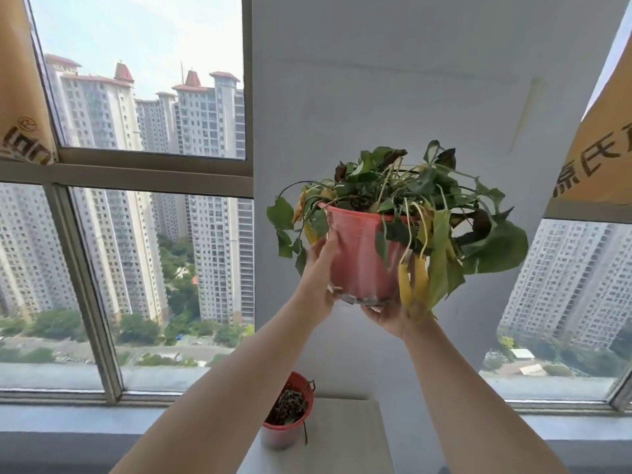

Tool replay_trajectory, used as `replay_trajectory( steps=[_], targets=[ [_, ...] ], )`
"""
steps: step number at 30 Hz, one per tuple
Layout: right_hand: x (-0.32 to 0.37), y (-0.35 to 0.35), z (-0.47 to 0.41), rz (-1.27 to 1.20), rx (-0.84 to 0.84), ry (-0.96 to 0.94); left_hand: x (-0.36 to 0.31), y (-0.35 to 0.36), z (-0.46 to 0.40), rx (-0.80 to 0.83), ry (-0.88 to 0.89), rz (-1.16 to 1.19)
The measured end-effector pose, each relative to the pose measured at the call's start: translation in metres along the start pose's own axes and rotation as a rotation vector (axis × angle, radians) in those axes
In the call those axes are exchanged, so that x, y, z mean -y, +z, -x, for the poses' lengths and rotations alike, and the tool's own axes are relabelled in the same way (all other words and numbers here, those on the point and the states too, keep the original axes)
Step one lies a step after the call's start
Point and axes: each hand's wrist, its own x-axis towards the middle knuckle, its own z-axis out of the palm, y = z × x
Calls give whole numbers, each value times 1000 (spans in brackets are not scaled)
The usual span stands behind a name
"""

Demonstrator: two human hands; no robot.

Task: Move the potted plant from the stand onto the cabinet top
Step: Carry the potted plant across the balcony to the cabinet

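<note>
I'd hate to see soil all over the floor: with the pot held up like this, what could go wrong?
The potted plant is in mid-air, held only by the left hand on its side and the right hand beneath; a slip would likely drop it. Drooping leaves hide the right hand. A second pot stands below.

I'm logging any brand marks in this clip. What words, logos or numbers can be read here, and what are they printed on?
"氏": on the tan sheet at the right window; a cut-off character stands on each side of it, not readable.
Round logo and large dark characters on the tan sheet at the left window: tilted and cut off, not readable.
The pink pot held in both hands, and the small pot below: no text visible.
</note>
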Motion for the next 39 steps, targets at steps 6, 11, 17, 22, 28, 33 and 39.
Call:
replay_trajectory(
  steps=[6, 11, 17, 22, 28, 33, 39],
  targets=[
    [27, 3, 7, 111, 64, -44, -5, 12, -14, 102, -137, 172],
    [40, 3, 3, 60, 91, 4, -14, 19, -13, 107, -199, 170],
    [33, 2, -17, 20, 204, 56, -21, 18, -12, 26, -248, 194],
    [21, 23, -38, 62, 298, 80, -34, -6, -8, -58, -197, 208],
    [-27, 83, -42, 33, 526, 175, -70, -73, 19, -84, -95, 228],
    [-90, 159, -42, 13, 632, 281, -111, -150, 55, -192, -5, 187],
    [-191, 294, -16, 89, 644, 445, -183, -275, 128, -330, 73, 194]
  ],
)
